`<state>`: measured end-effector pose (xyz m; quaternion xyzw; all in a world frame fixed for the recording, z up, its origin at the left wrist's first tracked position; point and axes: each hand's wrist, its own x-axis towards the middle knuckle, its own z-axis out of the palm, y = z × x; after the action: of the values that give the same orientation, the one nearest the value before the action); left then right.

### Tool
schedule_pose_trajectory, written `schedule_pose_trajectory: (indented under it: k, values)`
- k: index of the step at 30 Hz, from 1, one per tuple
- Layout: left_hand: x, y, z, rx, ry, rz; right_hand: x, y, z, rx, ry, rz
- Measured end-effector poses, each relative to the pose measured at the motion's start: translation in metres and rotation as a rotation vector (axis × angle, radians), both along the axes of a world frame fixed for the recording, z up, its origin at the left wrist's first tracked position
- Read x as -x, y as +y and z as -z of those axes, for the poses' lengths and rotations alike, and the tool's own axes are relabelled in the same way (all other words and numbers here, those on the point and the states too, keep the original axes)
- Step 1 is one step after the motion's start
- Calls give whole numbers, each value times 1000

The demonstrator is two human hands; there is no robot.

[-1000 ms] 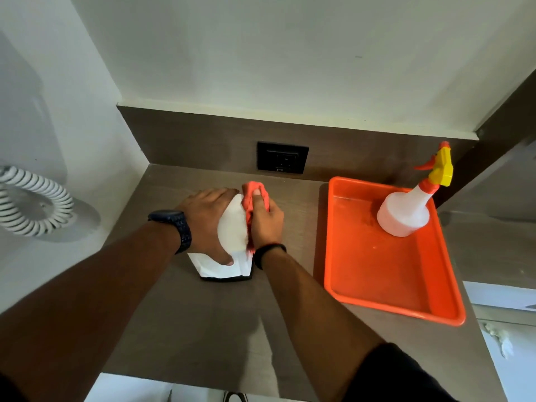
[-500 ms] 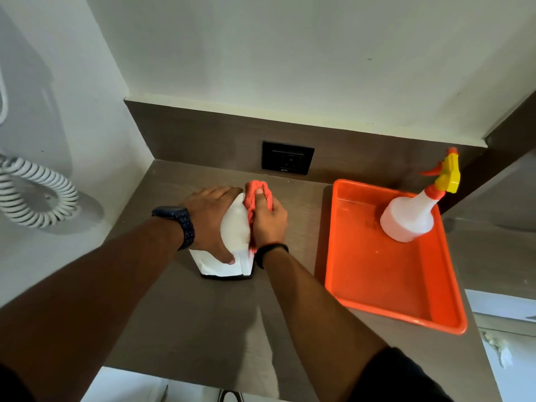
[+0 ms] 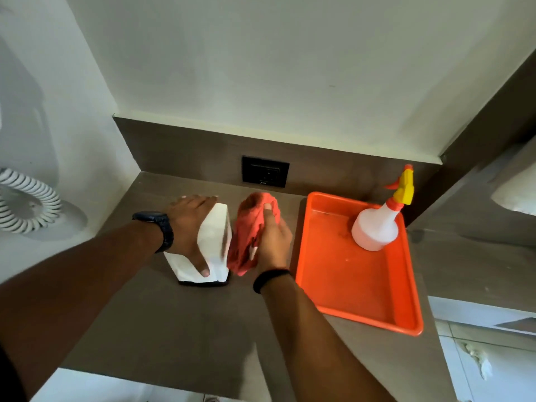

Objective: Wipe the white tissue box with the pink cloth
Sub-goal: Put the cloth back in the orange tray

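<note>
Soft, dimmish light; a broad shadow darkens the table (image 3: 203, 314) toward its near edge, walls (image 3: 290, 68) above it bowing.

Hotel-like vanity: coiled cord (image 3: 34, 201), wall socket (image 3: 265, 175).
</note>
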<state>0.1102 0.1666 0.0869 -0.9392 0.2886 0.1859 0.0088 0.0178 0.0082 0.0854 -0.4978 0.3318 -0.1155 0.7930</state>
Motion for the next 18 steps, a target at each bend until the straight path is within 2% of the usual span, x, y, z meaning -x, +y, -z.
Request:
schedule_pose_trajectory:
  k: [3,4,6,9,12,15,18]
  values:
    - [9,-22,-13,122,41,-45,1,-48,-17,-159,-87,127]
    - [12,-35,-15,197,15,-30,4,-67,-17,-126,-122,154]
    - [21,-68,-15,320,-38,32,15,-107,-10,93,-133,159]
    - [38,-116,4,374,4,126,34,-153,11,573,11,93]
    - [50,-150,34,356,53,197,45,-173,39,895,175,-97]
    - [59,-169,63,323,97,181,50,-178,67,1274,340,-372]
    - [65,-174,85,259,103,184,49,-171,90,1419,492,-607]
